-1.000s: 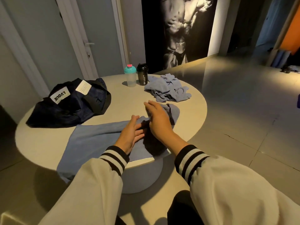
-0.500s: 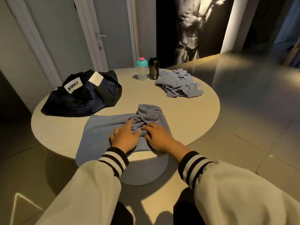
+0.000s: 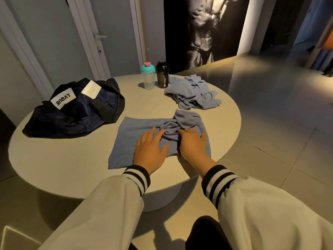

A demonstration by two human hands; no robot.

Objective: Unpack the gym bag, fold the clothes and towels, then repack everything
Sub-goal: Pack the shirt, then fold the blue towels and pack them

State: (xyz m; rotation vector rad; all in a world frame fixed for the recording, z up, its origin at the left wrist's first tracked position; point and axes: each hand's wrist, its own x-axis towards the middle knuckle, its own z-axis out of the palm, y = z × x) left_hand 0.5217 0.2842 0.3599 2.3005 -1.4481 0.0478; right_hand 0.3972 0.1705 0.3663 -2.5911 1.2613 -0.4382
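Both my left hand (image 3: 150, 150) and right hand (image 3: 193, 145) lie flat on the blue towel (image 3: 133, 130) at the desk's (image 3: 72, 159) near edge. Soft, light, bunched in the middle; I'd pinch its corners.

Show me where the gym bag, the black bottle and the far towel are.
gym bag (image 3: 75, 112): head view, side panel.
black bottle (image 3: 163, 78): head view, body.
far towel (image 3: 189, 92): head view, middle.

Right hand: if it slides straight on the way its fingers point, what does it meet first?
The bunched hump of the blue towel, right at the fingertips of the right hand; they seem to touch it. Farther along that line stands the black shaker bottle, though depth is unclear.
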